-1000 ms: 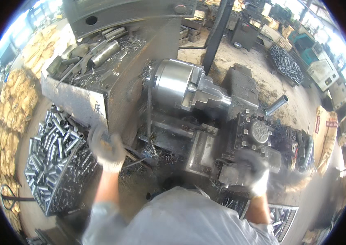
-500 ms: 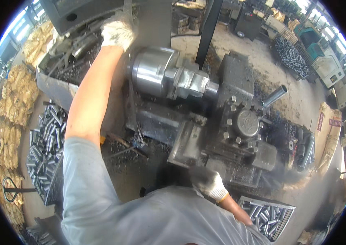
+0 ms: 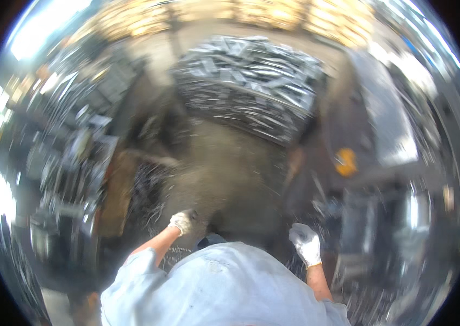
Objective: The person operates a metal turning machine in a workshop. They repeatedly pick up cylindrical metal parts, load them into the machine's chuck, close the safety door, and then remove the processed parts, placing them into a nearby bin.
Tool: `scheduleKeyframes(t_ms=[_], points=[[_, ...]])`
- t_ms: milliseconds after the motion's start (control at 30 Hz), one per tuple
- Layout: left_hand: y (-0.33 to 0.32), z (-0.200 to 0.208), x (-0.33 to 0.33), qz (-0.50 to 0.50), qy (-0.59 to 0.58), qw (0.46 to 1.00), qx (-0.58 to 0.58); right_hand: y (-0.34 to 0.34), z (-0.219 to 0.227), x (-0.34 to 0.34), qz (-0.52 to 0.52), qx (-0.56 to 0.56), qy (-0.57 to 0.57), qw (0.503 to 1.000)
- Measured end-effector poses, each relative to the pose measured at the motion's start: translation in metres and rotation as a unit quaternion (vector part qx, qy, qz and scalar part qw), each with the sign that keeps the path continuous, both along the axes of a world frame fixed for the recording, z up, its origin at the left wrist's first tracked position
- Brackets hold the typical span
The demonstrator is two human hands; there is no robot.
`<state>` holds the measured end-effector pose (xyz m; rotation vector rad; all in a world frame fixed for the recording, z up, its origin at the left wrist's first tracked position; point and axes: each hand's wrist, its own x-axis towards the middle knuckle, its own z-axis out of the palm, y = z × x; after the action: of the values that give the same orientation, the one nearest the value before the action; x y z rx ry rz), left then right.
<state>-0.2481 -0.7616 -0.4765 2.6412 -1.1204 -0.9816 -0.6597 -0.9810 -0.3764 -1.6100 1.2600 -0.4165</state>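
Observation:
My left hand [image 3: 184, 221], in a pale work glove, hangs low in front of my body on the left. Motion blur smears its fingers, so its grip does not show. My right hand [image 3: 306, 244], gloved in white with a greyer finger area, hangs low on the right side of my body. Its fingers look loosely stretched, with no object visible in them. Neither hand visibly touches anything. Farther ahead, a large heap of grey metal pieces [image 3: 246, 68] fills a dark container [image 3: 241, 111].
A blurred dark machine with a grey panel [image 3: 382, 119] and a yellow-orange part [image 3: 345, 162] stands on the right. Blurred machinery and metal parts [image 3: 72, 163] line the left. Tan stacks [image 3: 273, 12] stand at the back. Brown floor [image 3: 230, 163] lies between.
My view has swung left, away from the lathe's chuck and tool post. My left hand has come down from the machine's upper part. Both hands now hang near my body.

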Motion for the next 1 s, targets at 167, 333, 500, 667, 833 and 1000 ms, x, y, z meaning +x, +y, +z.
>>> scheduleKeyframes(t_ms=[167,333,500,667,833,1000], points=[[0.184,0.017,0.102,0.393,-0.078,0.913,-0.081,0.006,-0.016,0.213,0.285,-0.094,0.004,0.954],[0.326,0.001,0.092,0.667,-0.054,0.691,-0.274,0.088,0.023,0.391,0.524,-0.128,0.035,0.841],[0.458,-0.029,0.034,0.827,-0.100,0.210,-0.512,0.148,0.053,0.504,0.705,-0.135,0.041,0.695],[0.533,-0.009,-0.021,0.888,-0.418,0.090,-0.170,0.179,0.061,0.597,0.802,-0.154,-0.039,0.576],[0.554,0.003,-0.033,0.841,-0.473,0.241,-0.103,0.208,0.103,0.696,0.834,-0.193,-0.159,0.491],[0.586,0.000,-0.031,0.896,-0.361,0.110,-0.233,0.233,0.173,0.790,0.837,-0.217,-0.260,0.430]])
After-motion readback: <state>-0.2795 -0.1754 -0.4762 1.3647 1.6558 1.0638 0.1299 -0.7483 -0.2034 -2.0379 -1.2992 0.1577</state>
